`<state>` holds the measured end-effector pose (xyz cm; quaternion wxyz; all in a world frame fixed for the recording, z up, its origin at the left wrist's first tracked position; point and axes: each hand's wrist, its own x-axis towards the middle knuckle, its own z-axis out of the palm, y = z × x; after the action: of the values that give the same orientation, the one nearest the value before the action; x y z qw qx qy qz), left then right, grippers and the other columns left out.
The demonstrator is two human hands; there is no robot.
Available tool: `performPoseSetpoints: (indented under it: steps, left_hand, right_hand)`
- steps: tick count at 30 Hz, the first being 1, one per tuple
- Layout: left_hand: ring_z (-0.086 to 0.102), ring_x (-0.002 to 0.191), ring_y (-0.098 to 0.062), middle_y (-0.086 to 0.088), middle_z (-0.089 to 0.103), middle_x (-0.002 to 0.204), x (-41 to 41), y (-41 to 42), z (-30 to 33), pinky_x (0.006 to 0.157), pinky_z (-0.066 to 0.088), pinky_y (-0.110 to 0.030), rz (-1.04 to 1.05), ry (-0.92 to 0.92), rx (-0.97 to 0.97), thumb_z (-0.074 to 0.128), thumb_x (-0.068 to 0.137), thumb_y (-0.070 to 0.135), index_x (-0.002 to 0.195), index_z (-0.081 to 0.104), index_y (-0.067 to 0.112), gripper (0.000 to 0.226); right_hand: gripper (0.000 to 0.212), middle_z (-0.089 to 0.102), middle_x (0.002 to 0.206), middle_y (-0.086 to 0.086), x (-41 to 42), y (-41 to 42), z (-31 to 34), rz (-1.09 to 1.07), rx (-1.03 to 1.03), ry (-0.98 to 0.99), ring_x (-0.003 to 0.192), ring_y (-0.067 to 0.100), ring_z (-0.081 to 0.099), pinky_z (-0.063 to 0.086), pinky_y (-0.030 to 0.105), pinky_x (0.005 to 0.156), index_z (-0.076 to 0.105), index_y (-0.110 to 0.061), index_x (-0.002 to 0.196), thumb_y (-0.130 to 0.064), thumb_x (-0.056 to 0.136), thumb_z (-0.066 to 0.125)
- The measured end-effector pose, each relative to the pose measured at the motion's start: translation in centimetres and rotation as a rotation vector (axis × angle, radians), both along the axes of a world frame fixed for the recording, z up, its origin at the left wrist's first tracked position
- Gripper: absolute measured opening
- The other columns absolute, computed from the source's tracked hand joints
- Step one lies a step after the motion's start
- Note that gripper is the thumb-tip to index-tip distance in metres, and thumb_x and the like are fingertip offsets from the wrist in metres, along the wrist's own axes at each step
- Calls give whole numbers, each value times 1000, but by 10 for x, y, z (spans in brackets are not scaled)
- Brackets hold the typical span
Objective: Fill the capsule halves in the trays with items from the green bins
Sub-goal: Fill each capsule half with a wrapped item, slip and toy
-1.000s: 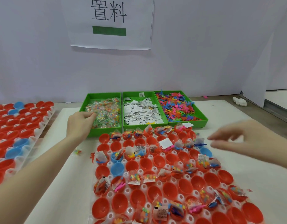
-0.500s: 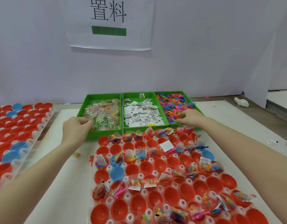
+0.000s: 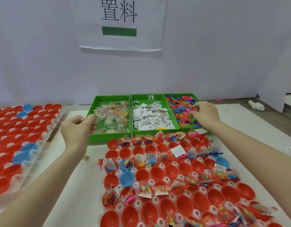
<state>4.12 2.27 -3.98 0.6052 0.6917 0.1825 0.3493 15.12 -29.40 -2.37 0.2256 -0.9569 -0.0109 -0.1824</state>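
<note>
Pick step: my left hand [image 3: 76, 126] fingers curl pinching candy packets in the left green bin [image 3: 92, 138]; right hand [image 3: 205, 113] fingers pinch toy figures in the right bin [image 3: 199, 99]. Next, drop into empty capsule halves [image 3: 171, 171] just below

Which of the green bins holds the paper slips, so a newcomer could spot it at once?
Start at the white sign on the back wall; three green bins sit side by side on the table below it. The middle bin holds the slips. Its contents are flat, white, printed papers, while the left bin holds clear packets and the right bin holds bright plastic figures.
</note>
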Motion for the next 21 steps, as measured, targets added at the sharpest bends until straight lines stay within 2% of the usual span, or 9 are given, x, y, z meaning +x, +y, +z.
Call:
performPoseSetpoints:
  steps: [4,7,9,11,12,14,16,18,21]
  left_hand:
    - [59,43,-3,-3,65,64,-27,-11,7,46,46,-11,-120,-65,-238,72,77,10,79,46,13,26]
    - [67,60,-2,-8,66,87,-53,-13,7,56,50,-10,-181,-71,-410,71,67,18,109,47,10,49]
    - [68,64,-2,-4,68,85,-71,-16,5,58,51,-9,-190,-62,-435,67,68,17,104,54,12,39]
    - [66,63,-1,1,71,76,-90,-19,-4,60,51,-8,-188,-30,-378,62,79,12,95,60,15,15]
    - [66,63,-1,3,72,74,-99,-20,-9,60,50,-8,-174,-17,-350,60,82,12,92,62,15,10]
    - [66,61,-2,5,73,72,-112,-19,-19,59,51,-8,-130,-8,-345,60,83,11,88,63,16,7]
    - [66,60,-4,2,72,71,-118,-18,-23,60,52,-10,-91,6,-349,62,81,9,85,63,15,8]
    - [65,61,-6,-1,70,75,-119,-17,-28,62,54,-13,-65,29,-323,63,81,8,83,64,15,8]
    - [64,58,-4,-5,68,78,-118,-17,-32,61,52,-11,-36,52,-240,64,81,6,83,65,14,8]
  right_hand:
    - [21,62,100,19,9,6,7,-17,14,71,94,35,58,42,36,76,62,5,93,-11,93,49]
    - [16,56,101,14,12,19,9,48,165,129,91,30,55,42,35,71,55,3,99,-2,92,42]
    - [20,58,91,6,10,33,9,159,227,173,79,22,56,47,31,66,55,-1,104,-4,94,38]
    - [23,50,74,-5,7,49,8,277,229,205,60,12,47,41,18,48,57,-6,104,-7,94,37]
    - [23,49,73,-6,6,56,7,317,208,222,57,11,44,38,18,46,59,-8,104,-11,94,38]
    - [22,58,84,-3,7,68,2,370,108,255,64,11,47,40,24,59,61,-11,101,-22,92,45]
    - [28,60,104,-2,8,76,-3,358,-57,300,85,13,56,45,31,77,61,-18,107,-38,88,53]
    - [39,60,114,0,12,80,-5,291,-192,299,101,18,57,44,33,78,60,-18,115,-43,85,56]
    - [29,58,72,-1,16,84,-4,220,-273,334,72,18,54,36,27,60,63,-14,87,-43,82,62]
